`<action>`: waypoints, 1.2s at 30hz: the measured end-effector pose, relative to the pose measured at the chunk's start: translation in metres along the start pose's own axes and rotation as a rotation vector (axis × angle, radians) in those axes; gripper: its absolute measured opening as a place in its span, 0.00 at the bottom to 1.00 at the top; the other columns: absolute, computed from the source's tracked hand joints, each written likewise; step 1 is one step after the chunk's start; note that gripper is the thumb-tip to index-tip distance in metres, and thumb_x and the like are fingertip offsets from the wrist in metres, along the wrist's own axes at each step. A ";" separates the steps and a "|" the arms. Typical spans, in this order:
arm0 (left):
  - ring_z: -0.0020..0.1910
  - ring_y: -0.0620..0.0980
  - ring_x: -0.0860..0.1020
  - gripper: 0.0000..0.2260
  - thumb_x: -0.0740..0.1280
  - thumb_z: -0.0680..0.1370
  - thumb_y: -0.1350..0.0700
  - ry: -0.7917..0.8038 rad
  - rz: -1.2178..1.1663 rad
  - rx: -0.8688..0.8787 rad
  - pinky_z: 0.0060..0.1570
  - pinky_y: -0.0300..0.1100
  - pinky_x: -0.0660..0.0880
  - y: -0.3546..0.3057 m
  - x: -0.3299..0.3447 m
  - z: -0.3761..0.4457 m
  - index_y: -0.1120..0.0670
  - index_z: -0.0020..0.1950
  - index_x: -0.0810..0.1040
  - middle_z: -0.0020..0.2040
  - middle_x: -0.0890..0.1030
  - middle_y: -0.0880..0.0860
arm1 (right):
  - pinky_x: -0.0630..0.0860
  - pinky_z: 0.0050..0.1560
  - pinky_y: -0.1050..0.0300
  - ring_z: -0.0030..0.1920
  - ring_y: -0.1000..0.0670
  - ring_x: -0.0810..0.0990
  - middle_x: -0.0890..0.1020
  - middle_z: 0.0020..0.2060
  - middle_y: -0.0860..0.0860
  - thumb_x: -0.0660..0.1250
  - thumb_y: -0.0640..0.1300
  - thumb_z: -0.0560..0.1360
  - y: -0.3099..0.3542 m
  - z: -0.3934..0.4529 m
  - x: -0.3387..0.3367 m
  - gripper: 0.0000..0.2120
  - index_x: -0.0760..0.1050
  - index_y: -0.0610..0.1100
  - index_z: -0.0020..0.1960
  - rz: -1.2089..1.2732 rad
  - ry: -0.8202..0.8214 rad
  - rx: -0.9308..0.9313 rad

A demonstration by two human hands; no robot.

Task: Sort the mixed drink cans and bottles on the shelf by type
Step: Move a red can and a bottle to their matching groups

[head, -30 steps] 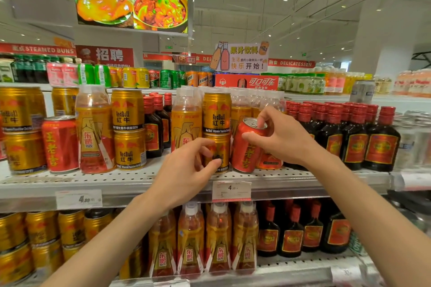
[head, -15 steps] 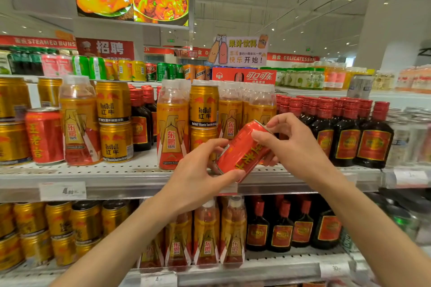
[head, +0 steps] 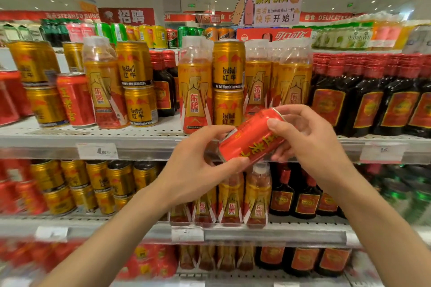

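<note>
I saw a red can (head: pixel 253 138) with yellow characters down its side and a silver rim. On the white perforated shelf (head: pixel 70 134), the stacked cans (head: pixel 228 81) were gold with red emblems and dark lettering. The clear bottles (head: pixel 194 91) beside them wore gold labels with a pale wing pattern, a red base and red characters, under frosted white caps. The bottles to the right (head: pixel 363 95) were near-black with red caps and red labels edged in gold. Another red can (head: pixel 75 100) with yellow characters stood at the left. The hanging sign (head: pixel 270 7) was white with yellow and black characters and two cartoon bottles, orange and pink.
</note>
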State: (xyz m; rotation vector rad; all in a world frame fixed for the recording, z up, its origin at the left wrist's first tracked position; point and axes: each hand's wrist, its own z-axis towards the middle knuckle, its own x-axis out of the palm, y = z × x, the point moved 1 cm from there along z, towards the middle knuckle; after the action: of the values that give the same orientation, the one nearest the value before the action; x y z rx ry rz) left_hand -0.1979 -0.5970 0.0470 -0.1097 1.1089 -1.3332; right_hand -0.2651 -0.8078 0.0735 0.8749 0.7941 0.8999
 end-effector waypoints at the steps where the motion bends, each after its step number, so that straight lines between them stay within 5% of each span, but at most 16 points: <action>1: 0.55 0.34 0.78 0.28 0.74 0.72 0.39 0.001 -0.014 -0.006 0.47 0.29 0.78 0.004 -0.006 -0.005 0.39 0.71 0.73 0.59 0.77 0.37 | 0.80 0.31 0.60 0.32 0.46 0.85 0.82 0.54 0.50 0.71 0.51 0.77 0.001 -0.004 0.008 0.12 0.75 0.53 0.59 0.009 0.003 0.011; 10: 0.51 0.39 0.81 0.26 0.75 0.72 0.39 0.040 -0.009 0.002 0.49 0.40 0.81 0.052 -0.101 -0.072 0.38 0.69 0.76 0.59 0.80 0.38 | 0.80 0.31 0.59 0.31 0.43 0.85 0.83 0.52 0.46 0.71 0.50 0.77 0.032 -0.053 0.117 0.12 0.75 0.50 0.58 0.106 -0.003 0.092; 15: 0.43 0.38 0.81 0.28 0.73 0.67 0.32 0.008 0.044 -0.016 0.43 0.36 0.78 0.091 -0.171 -0.116 0.39 0.66 0.79 0.50 0.83 0.38 | 0.79 0.29 0.59 0.29 0.45 0.83 0.83 0.52 0.46 0.71 0.48 0.77 0.053 -0.075 0.205 0.13 0.74 0.49 0.60 0.159 0.011 0.142; 19: 0.36 0.38 0.79 0.24 0.77 0.69 0.38 -0.016 0.048 -0.049 0.38 0.32 0.74 0.121 -0.226 -0.144 0.38 0.64 0.80 0.43 0.81 0.32 | 0.78 0.29 0.59 0.30 0.44 0.83 0.83 0.51 0.46 0.71 0.48 0.77 0.071 -0.081 0.268 0.15 0.76 0.49 0.63 0.146 0.045 0.145; 27: 0.43 0.43 0.81 0.24 0.77 0.69 0.38 -0.068 0.018 -0.078 0.44 0.43 0.80 0.167 -0.299 -0.145 0.37 0.64 0.80 0.51 0.85 0.40 | 0.79 0.30 0.59 0.30 0.44 0.84 0.84 0.51 0.46 0.71 0.50 0.77 0.098 -0.046 0.346 0.15 0.78 0.50 0.62 0.087 0.107 0.080; 31: 0.49 0.39 0.82 0.24 0.77 0.69 0.41 -0.077 0.010 -0.066 0.44 0.35 0.78 0.183 -0.318 -0.129 0.37 0.65 0.80 0.53 0.84 0.38 | 0.80 0.31 0.57 0.30 0.42 0.84 0.85 0.51 0.46 0.72 0.50 0.76 0.098 -0.020 0.366 0.15 0.79 0.49 0.62 0.103 0.104 0.047; 36: 0.45 0.38 0.81 0.24 0.78 0.69 0.42 -0.061 0.030 -0.058 0.41 0.31 0.76 0.196 -0.335 -0.104 0.40 0.64 0.81 0.51 0.83 0.36 | 0.83 0.31 0.54 0.30 0.43 0.84 0.85 0.50 0.45 0.71 0.49 0.77 0.091 0.006 0.381 0.15 0.79 0.49 0.62 0.157 0.099 0.064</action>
State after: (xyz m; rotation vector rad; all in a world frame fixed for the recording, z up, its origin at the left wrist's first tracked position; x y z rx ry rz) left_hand -0.0760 -0.2147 0.0610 -0.1741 1.0938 -1.2634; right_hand -0.1351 -0.4381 0.0777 0.9651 0.8517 1.0672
